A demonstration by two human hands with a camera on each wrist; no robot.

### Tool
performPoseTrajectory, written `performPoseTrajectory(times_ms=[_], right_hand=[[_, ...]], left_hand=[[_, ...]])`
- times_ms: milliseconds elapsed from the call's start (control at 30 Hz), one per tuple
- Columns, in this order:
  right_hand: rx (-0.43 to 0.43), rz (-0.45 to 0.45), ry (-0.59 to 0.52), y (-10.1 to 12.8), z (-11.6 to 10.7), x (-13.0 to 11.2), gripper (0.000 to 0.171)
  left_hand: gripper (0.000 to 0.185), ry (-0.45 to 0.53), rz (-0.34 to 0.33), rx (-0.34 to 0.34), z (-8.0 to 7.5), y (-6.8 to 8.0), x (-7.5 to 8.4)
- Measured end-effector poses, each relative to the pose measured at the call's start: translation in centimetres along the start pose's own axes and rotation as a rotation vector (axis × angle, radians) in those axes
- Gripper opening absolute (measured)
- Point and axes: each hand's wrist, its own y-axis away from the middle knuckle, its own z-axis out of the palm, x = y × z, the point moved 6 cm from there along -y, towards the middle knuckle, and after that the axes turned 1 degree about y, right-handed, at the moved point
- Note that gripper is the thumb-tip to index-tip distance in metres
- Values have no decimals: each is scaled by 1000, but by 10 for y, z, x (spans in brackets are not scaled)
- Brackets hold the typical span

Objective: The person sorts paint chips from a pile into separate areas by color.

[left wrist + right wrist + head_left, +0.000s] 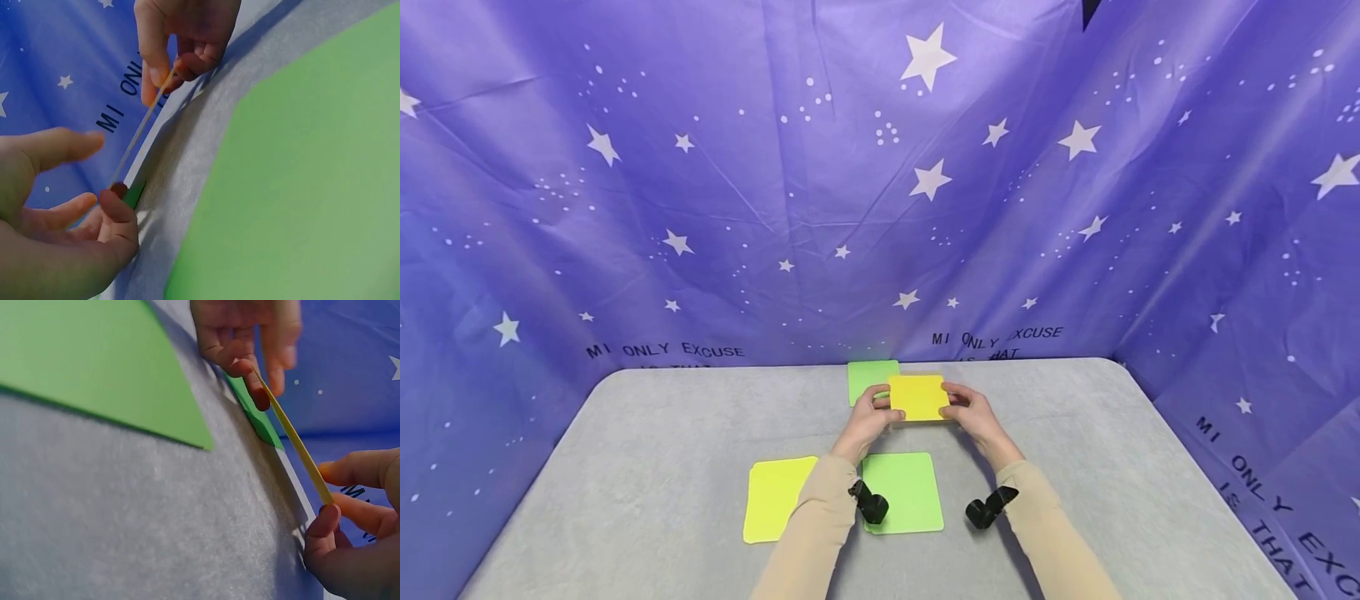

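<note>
both hands are holding a yellow foam sheet just above the grey felt table, near its far edge. the left hand is pinching the sheet's left edge between thumb and fingertips, and the right hand is pinching the right edge the same way — the wrist views are showing the sheet edge-on, thin and slightly bowed between the two grips.

the sheet is hanging partly over a green sheet lying flat at the back of the table; whether it is touching that green sheet cannot be told from these views. nearer the person, a larger green sheet and a pale yellow sheet are lying side by side, well apart from the held one.

to handle this well, the pinches seem best kept light and even, since the foam is looking floppy and a harder squeeze on one side would probably bend or crease it. keeping both edges level is likely mattering most — a tilted sheet would catch a corner first and skew. the green sheet underneath looks light enough to slide if the yellow one drags across it, so a straight, flat movement is the safer judgement.

the purple star-printed backdrop is hanging close behind.
</note>
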Motion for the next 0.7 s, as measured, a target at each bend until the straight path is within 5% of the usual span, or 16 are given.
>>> performPoseTrajectory(times_ms=[200,367,700], right_hand=[[-54,35,-195,8,6,-5,55],[-58,51,-237,11,9,-3,55],[-104,60,-285,21,15,-1,59]], left_hand=[[54,21,12,30,-5,17,18],[57,54,29,40,-13,2,-4],[57,128,51,-46,-21,13,-7]])
